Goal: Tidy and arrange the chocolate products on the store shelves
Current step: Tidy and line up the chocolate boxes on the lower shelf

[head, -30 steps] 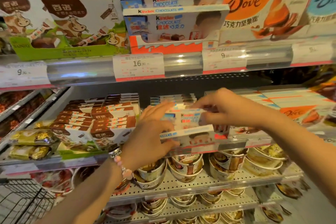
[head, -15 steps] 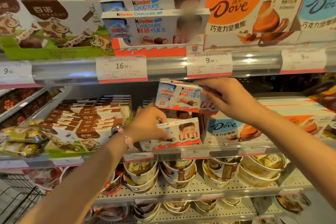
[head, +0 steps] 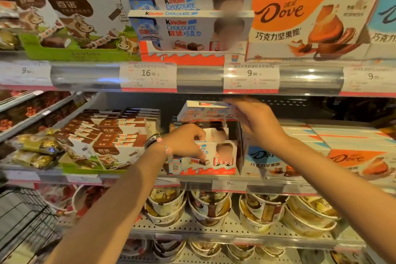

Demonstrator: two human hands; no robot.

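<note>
Up on the middle shelf (head: 192,179), the right hand (head: 257,120) pinches a Kinder box (head: 205,111) by its right end, lifted above the front Kinder box (head: 212,159), on which the left hand (head: 184,141) rests with curled fingers gripping its top edge, beside the Dove boxes (head: 265,163).

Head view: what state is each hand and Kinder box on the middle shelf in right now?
Right hand: grips the lifted Kinder box.
Lifted Kinder box: held above the row, tilted.
Left hand: fingers on the front Kinder box.
Front Kinder box: upright at the middle shelf edge.
</note>
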